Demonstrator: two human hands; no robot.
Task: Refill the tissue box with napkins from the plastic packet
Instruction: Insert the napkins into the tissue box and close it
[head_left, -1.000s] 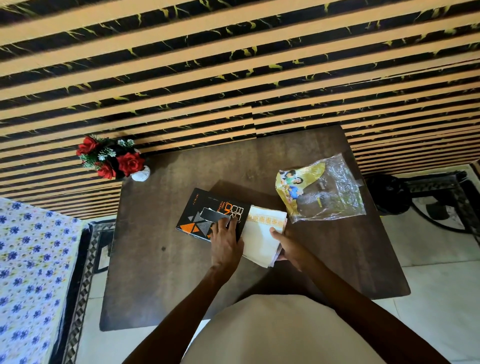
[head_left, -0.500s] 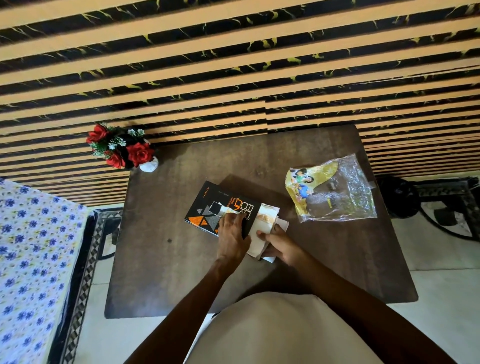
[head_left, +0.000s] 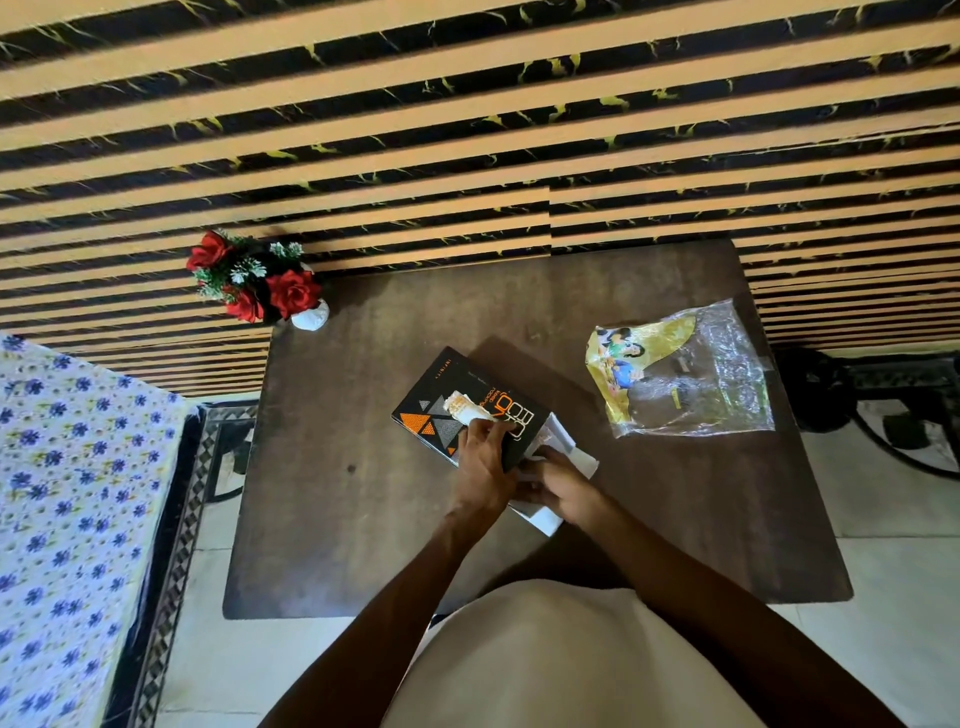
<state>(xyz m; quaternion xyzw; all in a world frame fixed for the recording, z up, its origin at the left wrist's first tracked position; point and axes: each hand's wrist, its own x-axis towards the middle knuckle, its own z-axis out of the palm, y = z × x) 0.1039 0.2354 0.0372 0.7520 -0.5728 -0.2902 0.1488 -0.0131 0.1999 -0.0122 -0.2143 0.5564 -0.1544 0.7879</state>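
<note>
The black tissue box (head_left: 441, 410) with orange triangles lies flat in the middle of the brown table (head_left: 363, 519). A rolled tip of napkin (head_left: 465, 408) sticks up through its top slot. My left hand (head_left: 483, 462) rests on the box's near end, fingers pinching that napkin. My right hand (head_left: 558, 486) presses the white napkin stack (head_left: 563, 449) against the box's open right end; most of the stack is hidden under the hand. The clear and yellow plastic packet (head_left: 685, 374) lies flattened at the right of the table, apart from both hands.
A small white vase of red artificial roses (head_left: 254, 280) stands at the table's back left corner. A bed with a blue flowered sheet (head_left: 67, 493) is to the left. A dark metal stand (head_left: 883, 395) sits on the floor to the right. A striped wall runs behind.
The napkin stack has gone from lying spread beside the box to being pushed into its right end. A napkin tip has come up through the slot under my left fingers.
</note>
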